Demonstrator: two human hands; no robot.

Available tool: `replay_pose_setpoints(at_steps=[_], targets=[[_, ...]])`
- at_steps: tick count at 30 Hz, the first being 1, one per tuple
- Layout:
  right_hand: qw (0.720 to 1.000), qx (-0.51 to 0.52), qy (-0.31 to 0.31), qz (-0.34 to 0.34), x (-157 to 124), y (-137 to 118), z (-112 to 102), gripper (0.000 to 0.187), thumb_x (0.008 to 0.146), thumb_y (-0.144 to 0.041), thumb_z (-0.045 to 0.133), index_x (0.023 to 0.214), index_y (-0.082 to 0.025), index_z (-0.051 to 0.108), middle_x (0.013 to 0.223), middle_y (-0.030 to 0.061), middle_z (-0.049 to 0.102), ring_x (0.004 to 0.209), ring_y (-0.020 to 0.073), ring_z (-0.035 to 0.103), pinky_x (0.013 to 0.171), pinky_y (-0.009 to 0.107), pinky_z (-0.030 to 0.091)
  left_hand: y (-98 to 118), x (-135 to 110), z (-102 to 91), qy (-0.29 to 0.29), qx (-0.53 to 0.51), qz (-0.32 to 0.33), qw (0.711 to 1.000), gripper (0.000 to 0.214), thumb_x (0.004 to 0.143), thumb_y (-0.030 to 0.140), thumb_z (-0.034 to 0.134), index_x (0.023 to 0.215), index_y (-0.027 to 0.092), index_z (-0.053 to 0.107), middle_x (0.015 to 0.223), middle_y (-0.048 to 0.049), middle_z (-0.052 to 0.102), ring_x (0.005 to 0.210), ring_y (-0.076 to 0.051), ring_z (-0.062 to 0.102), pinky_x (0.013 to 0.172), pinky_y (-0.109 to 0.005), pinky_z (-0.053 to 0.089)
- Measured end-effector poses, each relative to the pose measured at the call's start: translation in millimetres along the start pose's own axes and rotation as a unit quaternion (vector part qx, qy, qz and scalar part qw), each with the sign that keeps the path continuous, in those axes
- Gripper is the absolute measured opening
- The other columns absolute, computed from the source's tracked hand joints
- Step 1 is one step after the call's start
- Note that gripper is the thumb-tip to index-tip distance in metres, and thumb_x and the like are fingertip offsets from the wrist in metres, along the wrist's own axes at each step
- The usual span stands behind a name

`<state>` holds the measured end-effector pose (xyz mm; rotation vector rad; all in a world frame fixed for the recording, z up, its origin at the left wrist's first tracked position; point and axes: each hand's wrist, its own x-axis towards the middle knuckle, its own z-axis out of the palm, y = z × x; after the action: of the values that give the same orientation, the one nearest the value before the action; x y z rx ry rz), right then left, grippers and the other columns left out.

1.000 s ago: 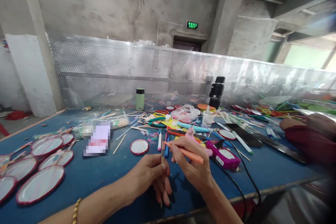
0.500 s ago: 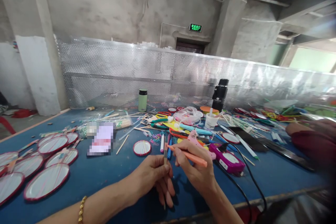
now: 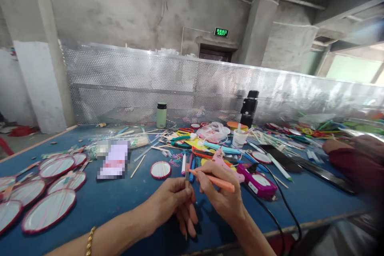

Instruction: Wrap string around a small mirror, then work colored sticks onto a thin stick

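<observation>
My left hand [image 3: 172,195] pinches a flat wooden craft stick [image 3: 187,178] upright between thumb and fingers; its lower end comes out below the palm. The stick's upper part looks pinkish-orange. In my right hand [image 3: 222,196] is an orange marker pen [image 3: 223,184], gripped as for writing. Its tip points left and is at or very near the stick's upper part; contact is hard to make out. Just beyond the hands lie a white pen with a purple end [image 3: 184,165], a blue pen [image 3: 192,170] and a small round white disc with a red rim [image 3: 160,170].
Larger red-rimmed discs [image 3: 49,210] overlap at the left near a blurred phone-like item [image 3: 114,160]. A purple device [image 3: 257,180] with black cables and a pink glue gun [image 3: 222,160] sit right. Bottles stand by the perforated metal screen [image 3: 135,80]. Another person's sleeve [image 3: 345,164] shows far right.
The whole view has shifted slightly, so things sit a little further left. Both hands keep their grips, and the stick's upper part shows more pinkish-orange.
</observation>
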<state>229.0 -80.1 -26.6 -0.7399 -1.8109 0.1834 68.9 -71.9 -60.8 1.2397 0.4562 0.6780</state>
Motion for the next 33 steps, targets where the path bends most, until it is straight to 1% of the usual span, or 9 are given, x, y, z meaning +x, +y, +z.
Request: replay_pose_setpoints(at_steps=[3, 5, 7, 11, 16, 22, 27, 30, 33], targets=[[1.0, -0.006, 0.028, -0.012, 0.8, -0.5, 0.7, 0.013, 0.086, -0.013, 0.054, 0.081, -0.017, 0.066, 0.066, 0.0003, 0.062, 0.056, 0.0114, 0.056, 0.055, 0.024, 0.045, -1.4, 0.7, -1.1, -0.002, -0.002, -0.001, 1.0, 0.032, 0.084, 0.046, 0.053, 0.083, 0.015, 0.046, 0.062, -0.0064, 0.066, 0.05, -0.017, 0.066, 0.039, -0.019, 0.046], [0.999, -0.007, 0.024, -0.02, 1.3, -0.5, 1.2, 0.013, 0.085, -0.013, 0.054, 0.083, -0.017, 0.067, 0.066, 0.0001, 0.062, 0.055, 0.0112, 0.056, 0.055, 0.024, 0.045, -1.7, 1.1, -1.5, 0.0, 0.0, -0.001, 1.0, 0.033, 0.083, 0.047, 0.054, 0.083, 0.015, 0.046, 0.062, -0.0062, 0.066, 0.049, -0.017, 0.066, 0.039, -0.019, 0.046], [1.0, -0.01, 0.021, -0.019, 1.3, -0.3, 1.7, 0.014, 0.085, -0.013, 0.054, 0.082, -0.017, 0.067, 0.065, 0.0001, 0.062, 0.055, 0.0113, 0.056, 0.054, 0.024, 0.045, -1.6, 1.3, -1.4, 0.003, 0.002, -0.002, 1.0, 0.034, 0.083, 0.048, 0.054, 0.082, 0.015, 0.046, 0.061, -0.0059, 0.066, 0.048, -0.017, 0.066, 0.039, -0.019, 0.046], [0.999, -0.019, 0.044, -0.018, 0.7, -0.9, 2.3, 0.014, 0.085, -0.014, 0.054, 0.079, -0.017, 0.066, 0.064, 0.0007, 0.063, 0.056, 0.0123, 0.057, 0.055, 0.025, 0.046, -1.6, 1.2, -0.7, 0.007, 0.004, -0.006, 1.0, 0.034, 0.083, 0.048, 0.054, 0.082, 0.015, 0.046, 0.061, -0.0058, 0.066, 0.048, -0.017, 0.066, 0.039, -0.019, 0.045], [0.999, -0.019, 0.025, -0.02, 0.9, -2.7, 2.2, 0.015, 0.086, -0.014, 0.052, 0.084, -0.017, 0.067, 0.068, 0.0017, 0.064, 0.058, 0.0125, 0.058, 0.057, 0.026, 0.047, -2.9, 1.2, -1.1, 0.008, 0.012, -0.005, 1.0, 0.033, 0.083, 0.048, 0.054, 0.083, 0.016, 0.046, 0.062, -0.0056, 0.066, 0.049, -0.017, 0.066, 0.04, -0.019, 0.045], [0.998, -0.031, 0.056, -0.015, 0.3, -3.0, 0.6, 0.014, 0.085, -0.014, 0.054, 0.076, -0.018, 0.064, 0.062, -0.0001, 0.06, 0.054, 0.0118, 0.055, 0.054, 0.025, 0.045, 0.9, -0.7, 1.5, 0.008, 0.013, -0.009, 1.0, 0.033, 0.084, 0.048, 0.052, 0.083, 0.015, 0.045, 0.062, -0.0056, 0.065, 0.049, -0.017, 0.066, 0.04, -0.019, 0.044], [0.999, -0.024, 0.038, -0.017, 0.8, -3.9, 1.6, 0.015, 0.086, -0.015, 0.053, 0.078, -0.017, 0.065, 0.066, 0.0011, 0.062, 0.056, 0.0124, 0.056, 0.056, 0.025, 0.046, 3.5, -1.5, 3.4, 0.012, 0.018, -0.008, 1.0, 0.034, 0.082, 0.048, 0.055, 0.083, 0.015, 0.045, 0.062, -0.0054, 0.065, 0.049, -0.017, 0.065, 0.04, -0.019, 0.044], [0.998, -0.034, 0.051, -0.005, 0.8, -3.6, 1.1, 0.015, 0.086, -0.016, 0.054, 0.075, -0.018, 0.063, 0.062, 0.0, 0.06, 0.053, 0.0119, 0.054, 0.053, 0.025, 0.044, 3.4, -1.0, 3.1, 0.013, 0.019, -0.013, 1.0, 0.035, 0.082, 0.049, 0.054, 0.082, 0.015, 0.046, 0.061, -0.0053, 0.065, 0.048, -0.017, 0.065, 0.04, -0.02, 0.044], [0.998, -0.026, 0.051, -0.011, 0.6, -3.7, 0.6, 0.014, 0.086, -0.015, 0.054, 0.075, -0.018, 0.063, 0.061, 0.0001, 0.06, 0.055, 0.0125, 0.055, 0.055, 0.026, 0.045, 3.1, -0.4, 3.1, 0.014, 0.019, -0.017, 1.0, 0.035, 0.082, 0.05, 0.055, 0.082, 0.015, 0.046, 0.061, -0.0052, 0.065, 0.048, -0.017, 0.065, 0.04, -0.02, 0.044]])
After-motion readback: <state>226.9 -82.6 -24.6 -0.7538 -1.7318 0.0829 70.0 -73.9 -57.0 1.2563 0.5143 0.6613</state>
